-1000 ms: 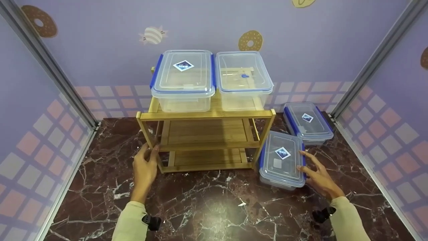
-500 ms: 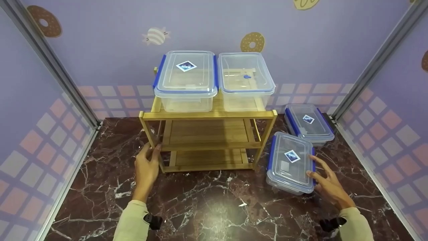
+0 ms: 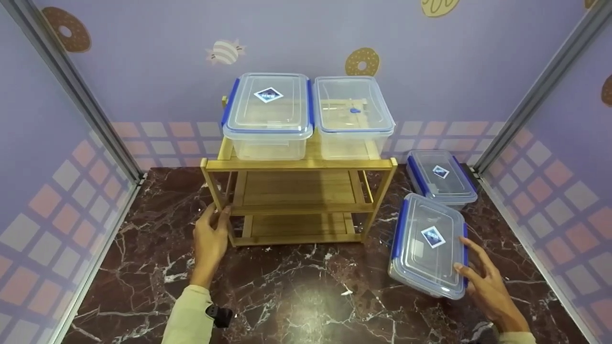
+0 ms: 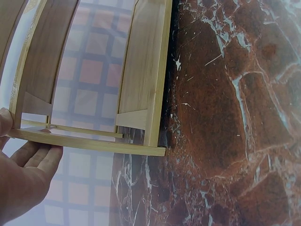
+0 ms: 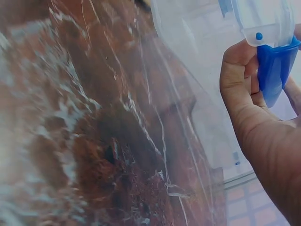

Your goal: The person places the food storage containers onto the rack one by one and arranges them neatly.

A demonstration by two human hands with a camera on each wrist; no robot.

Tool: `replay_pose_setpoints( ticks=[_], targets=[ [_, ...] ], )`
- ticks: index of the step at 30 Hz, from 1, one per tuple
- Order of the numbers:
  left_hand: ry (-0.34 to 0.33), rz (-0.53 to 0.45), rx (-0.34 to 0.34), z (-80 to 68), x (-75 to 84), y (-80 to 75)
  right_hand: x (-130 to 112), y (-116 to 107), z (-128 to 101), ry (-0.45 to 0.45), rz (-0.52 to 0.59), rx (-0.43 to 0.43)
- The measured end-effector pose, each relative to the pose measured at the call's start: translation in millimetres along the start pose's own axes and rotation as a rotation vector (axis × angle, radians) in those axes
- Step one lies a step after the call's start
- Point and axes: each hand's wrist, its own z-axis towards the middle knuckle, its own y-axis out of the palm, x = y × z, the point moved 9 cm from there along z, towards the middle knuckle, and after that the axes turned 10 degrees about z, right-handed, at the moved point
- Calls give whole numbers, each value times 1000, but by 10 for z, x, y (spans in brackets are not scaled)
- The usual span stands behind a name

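The right hand (image 3: pixel 490 282) has thumb and fingers clamped on a blue clip (image 5: pixel 277 70) along the right side of a box (image 3: pixel 444 215). The box is right of the rack (image 3: pixel 296 165), apart from it and nearer the camera than a second box (image 3: pixel 449 184). Its long axis runs near to far, the far end veering slightly right; its lid and label (image 3: pixel 432 237) face up. Whether its base touches the floor (image 3: pixel 306 296), I cannot tell. The left hand (image 3: pixel 210 239) grips the rack's near left post (image 3: pixel 212 184) between thumb and fingers.
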Motion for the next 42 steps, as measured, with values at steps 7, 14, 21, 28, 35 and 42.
replay_pose_setpoints(
  ticks=[7, 14, 21, 28, 35, 42],
  targets=[
    [-1, 7, 11, 3, -3, -19, -51, 155, -257, 5, 0, 28],
    [15, -10, 15, -3, 8, -1, -95, 379, -409, 0, 29, 13],
    [30, -25, 25, -4, 15, -3, -176, 608, -495, -20, 39, -37],
    [30, -9, 34, 9, 25, -16, -285, 887, -512, 0, 21, -160],
    [23, -11, 27, 10, 23, -13, -353, 1221, -463, -10, 33, -279],
    [15, -10, 21, 3, 16, -6, -379, 1618, -330, -52, 13, -370]
  ],
)
